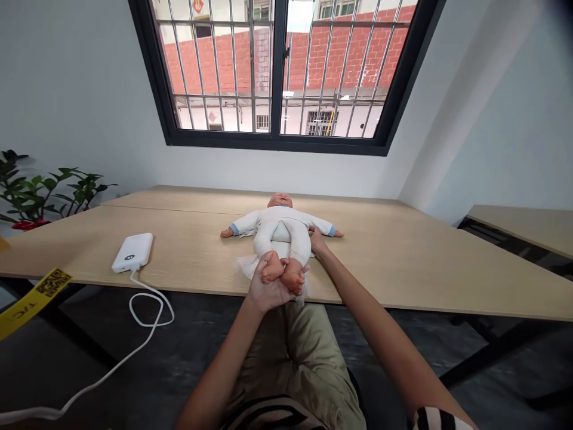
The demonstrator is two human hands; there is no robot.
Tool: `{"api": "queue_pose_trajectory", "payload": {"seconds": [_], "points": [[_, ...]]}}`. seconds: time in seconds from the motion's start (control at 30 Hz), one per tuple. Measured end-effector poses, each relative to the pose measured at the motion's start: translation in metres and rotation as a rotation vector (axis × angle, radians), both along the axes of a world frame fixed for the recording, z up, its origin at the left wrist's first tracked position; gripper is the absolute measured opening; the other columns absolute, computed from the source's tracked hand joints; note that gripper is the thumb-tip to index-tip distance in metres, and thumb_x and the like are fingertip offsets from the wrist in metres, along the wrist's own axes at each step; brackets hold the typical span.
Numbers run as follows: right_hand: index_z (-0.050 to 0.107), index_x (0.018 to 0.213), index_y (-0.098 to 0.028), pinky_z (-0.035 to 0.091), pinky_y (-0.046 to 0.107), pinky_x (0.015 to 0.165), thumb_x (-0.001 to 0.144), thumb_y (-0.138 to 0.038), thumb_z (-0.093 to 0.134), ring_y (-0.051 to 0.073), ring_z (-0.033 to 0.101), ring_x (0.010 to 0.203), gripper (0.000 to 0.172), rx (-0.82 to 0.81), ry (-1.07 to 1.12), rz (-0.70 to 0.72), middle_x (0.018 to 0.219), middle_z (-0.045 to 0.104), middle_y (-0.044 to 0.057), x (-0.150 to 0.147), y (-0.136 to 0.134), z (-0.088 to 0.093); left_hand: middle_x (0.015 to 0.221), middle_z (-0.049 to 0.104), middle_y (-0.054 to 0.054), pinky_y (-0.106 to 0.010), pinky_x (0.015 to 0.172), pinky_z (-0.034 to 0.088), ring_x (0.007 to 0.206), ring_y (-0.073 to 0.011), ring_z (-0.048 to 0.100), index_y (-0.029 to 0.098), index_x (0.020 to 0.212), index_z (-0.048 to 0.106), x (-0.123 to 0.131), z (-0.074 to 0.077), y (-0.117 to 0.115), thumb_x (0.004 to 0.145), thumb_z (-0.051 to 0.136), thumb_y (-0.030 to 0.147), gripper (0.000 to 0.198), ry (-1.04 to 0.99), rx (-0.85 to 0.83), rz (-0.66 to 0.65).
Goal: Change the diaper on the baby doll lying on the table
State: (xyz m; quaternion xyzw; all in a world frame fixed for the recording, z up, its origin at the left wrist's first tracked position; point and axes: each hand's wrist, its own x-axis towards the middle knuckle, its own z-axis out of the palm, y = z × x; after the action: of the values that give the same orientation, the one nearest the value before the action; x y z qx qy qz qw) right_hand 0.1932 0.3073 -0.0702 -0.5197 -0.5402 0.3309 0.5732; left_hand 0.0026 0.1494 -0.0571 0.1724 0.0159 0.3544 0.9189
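The left hand (267, 292) holds the white-clothed, blue-cuffed baby doll (280, 216) by its feet, best gently; the right hand (317, 240), three o'clock, grips indiscernibly.

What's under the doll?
The left hand is under the doll's feet. Thin white material peeks out beside its lower body, on the tabletop. Whatever lies beneath its back is covered; can't tell.
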Motion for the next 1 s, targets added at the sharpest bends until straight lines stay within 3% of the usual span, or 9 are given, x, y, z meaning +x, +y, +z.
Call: {"api": "queue_pose_trajectory", "payload": {"seconds": [0.1, 0.2, 0.43, 0.67, 0.83, 0.93, 1.0], "points": [[0.046, 0.115, -0.017, 0.053, 0.028, 0.063, 0.059, -0.025, 0.072, 0.019, 0.062, 0.083, 0.062, -0.101, 0.039, -0.065, 0.107, 0.063, 0.010, 0.007, 0.007, -0.007, 0.122, 0.059, -0.021, -0.040, 0.082, 0.042, 0.103, -0.0282, 0.061, 0.016, 0.090, 0.066, -0.003, -0.004, -0.003, 0.091, 0.042, 0.055, 0.045, 0.034, -0.037, -0.009], [0.047, 0.112, -0.017, 0.050, 0.026, 0.057, 0.057, -0.027, 0.069, 0.017, 0.061, 0.079, 0.060, -0.088, 0.063, -0.119, 0.110, 0.061, 0.011, 0.012, 0.012, -0.010, 0.122, 0.060, -0.019, -0.044, 0.089, 0.040, 0.109, -0.0282, 0.059, 0.017, 0.096, 0.066, -0.006, -0.007, -0.006, 0.091, 0.044, 0.054, 0.044, 0.043, -0.053, -0.001], [0.058, 0.092, -0.017, 0.051, 0.030, 0.080, 0.068, -0.042, 0.058, 0.019, 0.063, 0.087, 0.034, 0.063, 0.140, -0.289, 0.091, 0.067, 0.006, 0.033, 0.021, -0.010, 0.124, 0.059, -0.018, -0.043, 0.092, 0.040, 0.111, -0.0282, 0.059, 0.016, 0.094, 0.067, -0.007, -0.009, -0.006, 0.091, 0.045, 0.054, 0.044, 0.020, -0.071, -0.001], [0.063, 0.085, -0.016, 0.049, 0.033, 0.086, 0.066, -0.028, 0.056, 0.020, 0.064, 0.084, 0.024, 0.010, -0.018, -0.458, 0.089, 0.069, 0.008, 0.065, 0.013, -0.005, 0.127, 0.058, -0.017, -0.042, 0.091, 0.040, 0.113, -0.0284, 0.058, 0.016, 0.094, 0.066, -0.007, -0.010, -0.007, 0.088, 0.050, 0.053, 0.040, 0.019, -0.068, -0.001], [0.061, 0.095, -0.014, 0.049, 0.034, 0.087, 0.072, -0.029, 0.056, 0.019, 0.061, 0.085, 0.028, 0.201, -0.177, -0.382, 0.095, 0.067, 0.011, 0.052, -0.020, 0.016, 0.125, 0.060, -0.017, -0.042, 0.093, 0.040, 0.112, -0.0282, 0.059, 0.017, 0.094, 0.068, -0.007, -0.011, -0.007, 0.088, 0.050, 0.052, 0.040, 0.023, -0.036, -0.003], [0.060, 0.096, -0.015, 0.050, 0.035, 0.086, 0.077, -0.041, 0.059, 0.019, 0.060, 0.085, 0.032, 0.296, -0.245, -0.232, 0.102, 0.065, 0.011, 0.029, -0.063, 0.021, 0.125, 0.061, -0.016, -0.048, 0.098, 0.037, 0.117, -0.0307, 0.057, 0.017, 0.098, 0.067, -0.008, -0.011, -0.008, 0.089, 0.050, 0.053, 0.040, 0.037, -0.007, 0.011], [0.059, 0.103, -0.017, 0.052, 0.032, 0.079, 0.081, -0.049, 0.056, 0.017, 0.060, 0.079, 0.039, 0.252, -0.223, -0.112, 0.106, 0.063, 0.009, 0.012, -0.095, 0.018, 0.122, 0.063, -0.016, -0.053, 0.102, 0.034, 0.121, -0.0330, 0.055, 0.018, 0.103, 0.066, -0.008, -0.010, -0.011, 0.090, 0.050, 0.053, 0.041, 0.052, -0.003, 0.031]]}}
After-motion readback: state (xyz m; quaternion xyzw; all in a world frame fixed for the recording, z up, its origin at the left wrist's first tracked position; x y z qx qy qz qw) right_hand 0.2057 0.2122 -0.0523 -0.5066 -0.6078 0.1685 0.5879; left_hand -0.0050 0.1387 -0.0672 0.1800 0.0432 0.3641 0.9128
